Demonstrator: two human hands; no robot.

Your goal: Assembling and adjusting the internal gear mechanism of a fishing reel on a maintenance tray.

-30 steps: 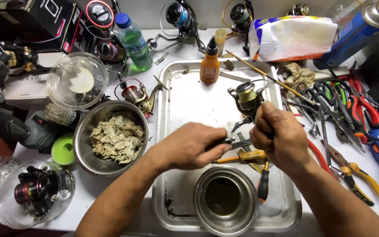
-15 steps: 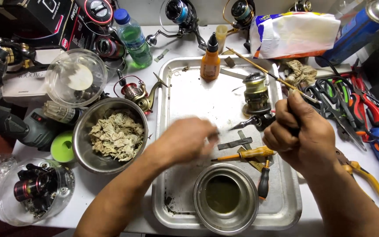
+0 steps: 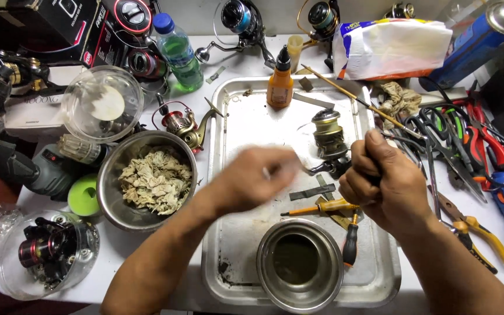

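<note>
Since a second ago, the left hand (image 3: 258, 178) has pulled away toward the metal tray's (image 3: 234, 116) middle, blurred, its grip unreadable. Right hand (image 3: 389, 186) clasps the fishing reel (image 3: 329, 140) near the right edge. Disassembly looks midway; screwdrivers (image 3: 322, 208) lie beside the steel bowl (image 3: 300, 265).

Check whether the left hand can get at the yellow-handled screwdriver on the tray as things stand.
Probably yes. The left hand, blurred, hovers over the tray just above the yellow-handled screwdriver, which lies uncovered between the small steel bowl and the right hand.
</note>
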